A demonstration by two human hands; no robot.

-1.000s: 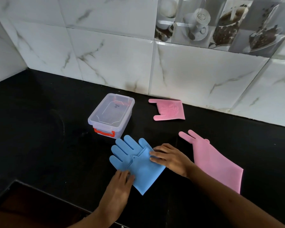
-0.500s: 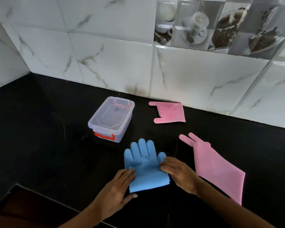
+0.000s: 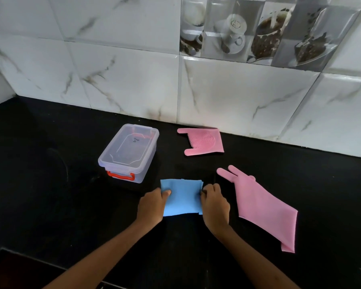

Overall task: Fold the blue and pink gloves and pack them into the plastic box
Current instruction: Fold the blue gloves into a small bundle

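Between both hands (image 3: 216,203), pinched at its sides, folded blue glove (image 3: 182,197)

blue gloves (image 3: 182,197) now folded into a rectangle, fingers no longer showing, left hand (image 3: 151,206) and right hand (image 3: 215,205) shifted to grip its side edges

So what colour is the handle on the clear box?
Red handle, seen in the head view.
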